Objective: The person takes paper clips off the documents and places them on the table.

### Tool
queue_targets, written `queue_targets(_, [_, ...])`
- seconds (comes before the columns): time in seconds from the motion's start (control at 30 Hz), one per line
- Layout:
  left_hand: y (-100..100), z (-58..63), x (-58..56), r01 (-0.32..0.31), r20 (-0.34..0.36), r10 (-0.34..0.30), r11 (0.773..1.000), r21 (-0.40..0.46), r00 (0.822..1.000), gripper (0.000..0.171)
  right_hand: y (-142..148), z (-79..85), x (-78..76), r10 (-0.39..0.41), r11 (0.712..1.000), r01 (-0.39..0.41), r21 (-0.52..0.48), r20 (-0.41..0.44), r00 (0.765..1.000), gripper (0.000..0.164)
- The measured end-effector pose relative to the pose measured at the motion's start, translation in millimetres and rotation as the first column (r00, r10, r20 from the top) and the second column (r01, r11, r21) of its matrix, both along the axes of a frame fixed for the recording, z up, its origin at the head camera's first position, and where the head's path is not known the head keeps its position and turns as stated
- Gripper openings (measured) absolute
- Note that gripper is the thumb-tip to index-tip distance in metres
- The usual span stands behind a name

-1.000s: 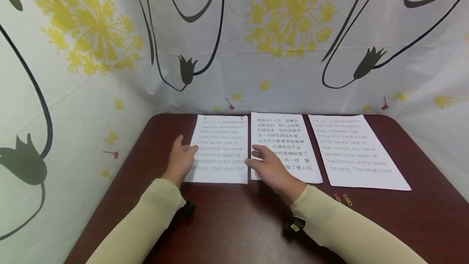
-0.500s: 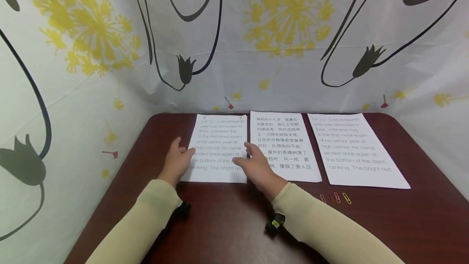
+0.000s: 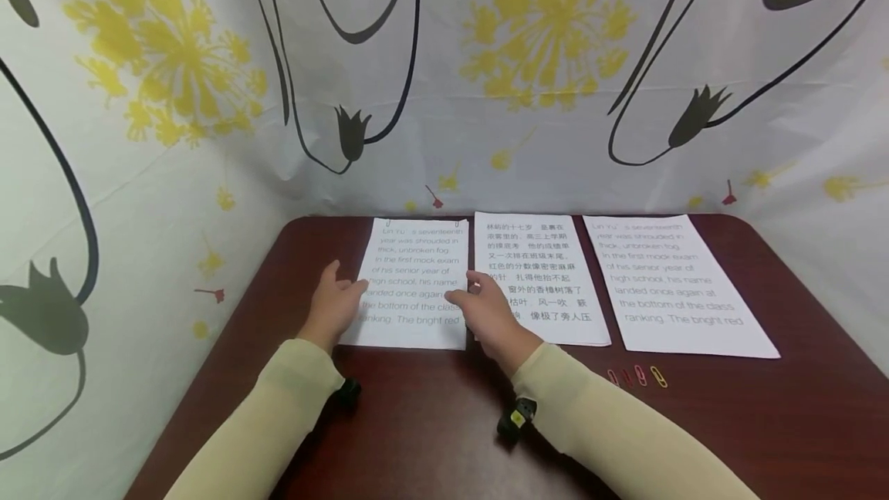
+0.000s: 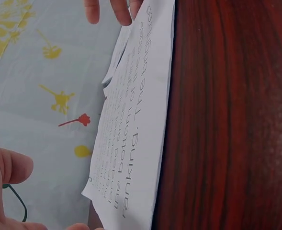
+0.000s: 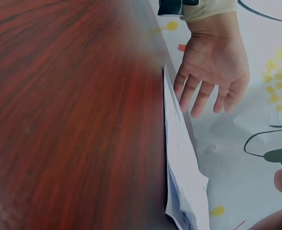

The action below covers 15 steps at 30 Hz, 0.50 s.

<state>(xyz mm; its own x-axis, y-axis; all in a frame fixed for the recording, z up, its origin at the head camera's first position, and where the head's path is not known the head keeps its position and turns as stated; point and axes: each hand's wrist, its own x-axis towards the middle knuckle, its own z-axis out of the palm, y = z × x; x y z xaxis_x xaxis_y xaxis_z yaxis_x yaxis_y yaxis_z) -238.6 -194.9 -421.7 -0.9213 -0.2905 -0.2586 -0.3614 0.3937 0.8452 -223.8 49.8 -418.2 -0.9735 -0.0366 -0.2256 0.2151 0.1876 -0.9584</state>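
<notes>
On the table lies a stack of printed English sheets (image 3: 417, 276), with a small paper clip (image 3: 456, 224) at each end of its top edge. My left hand (image 3: 332, 307) is at its left edge; the right wrist view shows that hand (image 5: 215, 62) with fingers straight, tips right at the paper's side. At the stack's right edge is my right hand (image 3: 491, 322), its thumb over the margin. Extended fingertips of the right hand (image 4: 119, 10) show in the left wrist view. Neither hand's fingers are curled round the paper.
A Chinese-printed stack (image 3: 535, 261) lies just right of my right hand, partly covered by it. Further right are more English sheets (image 3: 681, 284). Several paper clips (image 3: 640, 375) lie in front on the dark wooden table (image 3: 410, 423). A patterned cloth (image 3: 430, 114) hangs behind.
My right hand has moved left, from over the Chinese-printed stack to the right edge of the English stack. My left hand has shifted slightly left. More paper clips now show beside the right sleeve.
</notes>
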Motion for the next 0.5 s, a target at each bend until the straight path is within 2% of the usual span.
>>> queue_targets(0.2, [3.0,2.3,-1.6,-0.013,-0.008,0.013,1.0,0.026,1.0,0.081,0.8,0.6,-4.0,-0.007,1.0,0.007,-0.024,0.0,1.0,0.069])
queue_targets(0.5, [3.5,6.9,-2.2,-0.02,0.01,0.02,1.0,0.019,1.0,0.081,1.6,7.1,-3.2,0.004,1.0,-0.004,-0.02,0.012,1.0,0.069])
